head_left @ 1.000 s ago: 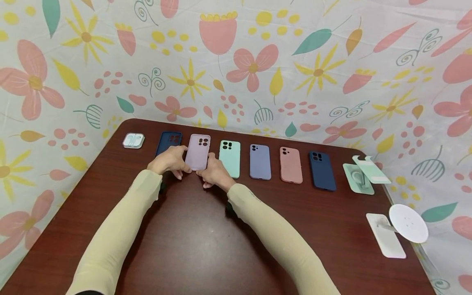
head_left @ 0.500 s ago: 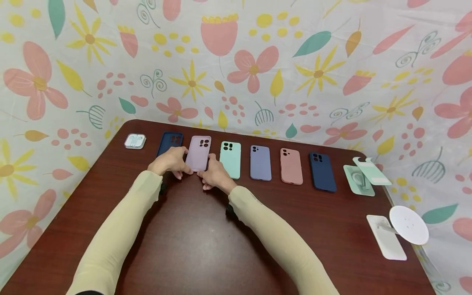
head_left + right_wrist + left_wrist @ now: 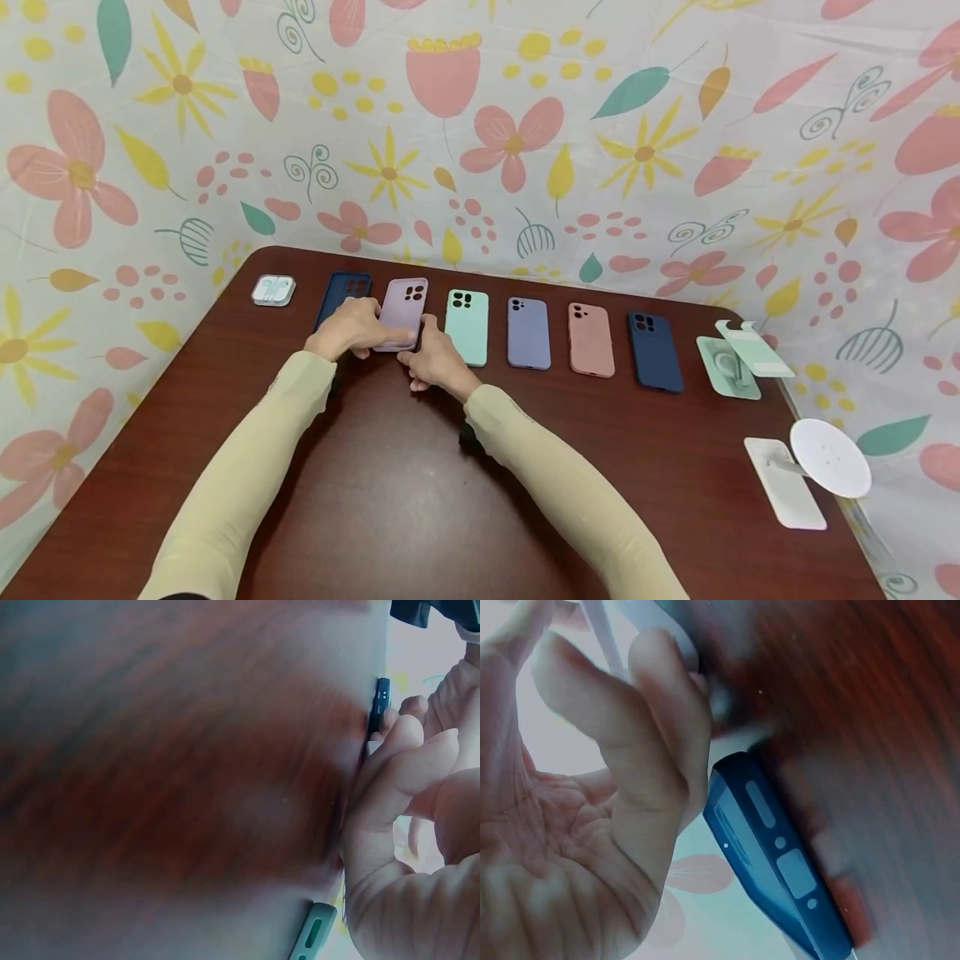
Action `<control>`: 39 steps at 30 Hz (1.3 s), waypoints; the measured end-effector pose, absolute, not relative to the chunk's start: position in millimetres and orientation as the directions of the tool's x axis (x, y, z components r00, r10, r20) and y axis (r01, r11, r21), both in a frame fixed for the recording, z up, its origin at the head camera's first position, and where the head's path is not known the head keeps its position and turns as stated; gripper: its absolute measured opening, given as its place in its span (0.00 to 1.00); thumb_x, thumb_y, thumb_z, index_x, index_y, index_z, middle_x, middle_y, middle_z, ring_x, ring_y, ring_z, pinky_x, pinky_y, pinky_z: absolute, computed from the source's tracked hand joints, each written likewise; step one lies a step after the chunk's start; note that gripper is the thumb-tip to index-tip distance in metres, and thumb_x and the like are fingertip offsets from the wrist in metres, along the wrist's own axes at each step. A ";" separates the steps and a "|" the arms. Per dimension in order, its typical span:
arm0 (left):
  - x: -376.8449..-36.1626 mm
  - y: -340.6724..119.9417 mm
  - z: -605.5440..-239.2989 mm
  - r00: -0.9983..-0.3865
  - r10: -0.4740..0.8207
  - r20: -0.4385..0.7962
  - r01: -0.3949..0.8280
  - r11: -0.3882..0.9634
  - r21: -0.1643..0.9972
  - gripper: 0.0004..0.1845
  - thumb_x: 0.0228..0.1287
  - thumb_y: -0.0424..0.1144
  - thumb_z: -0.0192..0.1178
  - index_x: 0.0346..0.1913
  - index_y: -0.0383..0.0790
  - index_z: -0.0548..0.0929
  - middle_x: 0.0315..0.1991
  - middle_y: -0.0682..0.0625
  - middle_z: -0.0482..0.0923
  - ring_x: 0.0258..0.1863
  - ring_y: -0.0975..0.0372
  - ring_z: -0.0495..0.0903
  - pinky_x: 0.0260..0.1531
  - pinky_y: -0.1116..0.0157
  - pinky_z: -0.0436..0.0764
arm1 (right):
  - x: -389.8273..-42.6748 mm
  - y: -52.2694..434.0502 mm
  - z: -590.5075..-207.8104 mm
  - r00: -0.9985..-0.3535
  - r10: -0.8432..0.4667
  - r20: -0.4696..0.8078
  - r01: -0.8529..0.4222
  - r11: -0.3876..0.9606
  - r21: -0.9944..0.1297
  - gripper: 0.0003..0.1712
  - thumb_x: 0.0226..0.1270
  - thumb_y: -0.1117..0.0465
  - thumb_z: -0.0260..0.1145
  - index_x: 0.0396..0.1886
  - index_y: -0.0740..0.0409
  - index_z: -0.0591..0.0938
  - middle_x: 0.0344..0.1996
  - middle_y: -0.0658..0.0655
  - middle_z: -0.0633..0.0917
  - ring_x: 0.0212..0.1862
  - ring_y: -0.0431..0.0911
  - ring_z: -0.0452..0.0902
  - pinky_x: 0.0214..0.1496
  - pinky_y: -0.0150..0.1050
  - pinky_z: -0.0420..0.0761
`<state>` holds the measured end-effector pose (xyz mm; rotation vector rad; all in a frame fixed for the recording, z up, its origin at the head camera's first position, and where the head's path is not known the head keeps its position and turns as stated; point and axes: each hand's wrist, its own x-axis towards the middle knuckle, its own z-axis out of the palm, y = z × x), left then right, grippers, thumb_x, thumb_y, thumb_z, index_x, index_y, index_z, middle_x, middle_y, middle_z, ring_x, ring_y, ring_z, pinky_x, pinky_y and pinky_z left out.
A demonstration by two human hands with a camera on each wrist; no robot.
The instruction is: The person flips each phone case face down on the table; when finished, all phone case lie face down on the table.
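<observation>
A lilac phone case (image 3: 401,310) with a cluster of camera holes lies in a row on the brown table. My left hand (image 3: 352,327) grips its lower left part, the thumb lying across the bottom of the case. In the left wrist view a piece of the lilac case (image 3: 649,619) shows beyond the curled fingers (image 3: 641,742). My right hand (image 3: 437,357) pinches the lower right corner; its fingers (image 3: 382,780) hide the case in the right wrist view. Left of the lilac case is a dark blue phone case (image 3: 347,292), partly behind my left hand.
To the right lie a mint case (image 3: 467,329), a periwinkle case (image 3: 528,335), a pink case (image 3: 591,342) and a navy case (image 3: 655,354). Boxed earphones (image 3: 273,290) sit at far left. A green phone stand (image 3: 731,367) and a white stand (image 3: 787,487) are at right.
My left thumb has slid rightward from the lower left corner across the bottom of the lilac case. The case has shifted slightly; my right hand stays at its corner.
</observation>
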<state>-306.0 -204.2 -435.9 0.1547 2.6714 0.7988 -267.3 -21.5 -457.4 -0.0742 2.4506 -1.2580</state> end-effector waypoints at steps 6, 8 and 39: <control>-304.3 -196.2 -437.7 -0.955 0.144 -0.260 -0.012 0.855 0.519 0.47 0.59 0.77 0.69 0.56 0.32 0.82 0.38 0.39 0.84 0.20 0.56 0.85 0.26 0.62 0.85 | -263.7 -21.4 -454.7 -0.923 -0.228 -0.310 0.120 0.594 -0.795 0.52 0.80 0.62 0.69 0.90 0.56 0.47 0.20 0.57 0.81 0.13 0.43 0.79 0.21 0.37 0.87; -305.2 -194.5 -438.0 -0.959 0.134 -0.250 -0.014 0.858 0.513 0.44 0.58 0.77 0.69 0.50 0.34 0.82 0.35 0.40 0.84 0.19 0.56 0.85 0.23 0.62 0.83 | -263.0 -21.2 -454.0 -0.924 -0.230 -0.305 0.118 0.589 -0.800 0.52 0.80 0.62 0.69 0.90 0.56 0.48 0.19 0.57 0.81 0.13 0.44 0.79 0.21 0.38 0.87; -313.0 -183.6 -439.1 -0.945 0.109 -0.308 -0.060 0.869 0.491 0.32 0.59 0.71 0.63 0.26 0.41 0.84 0.16 0.49 0.81 0.15 0.60 0.83 0.18 0.64 0.81 | -261.0 -16.2 -453.4 -0.933 -0.231 -0.275 0.097 0.575 -0.813 0.55 0.78 0.60 0.72 0.90 0.55 0.47 0.18 0.58 0.84 0.13 0.46 0.81 0.21 0.40 0.88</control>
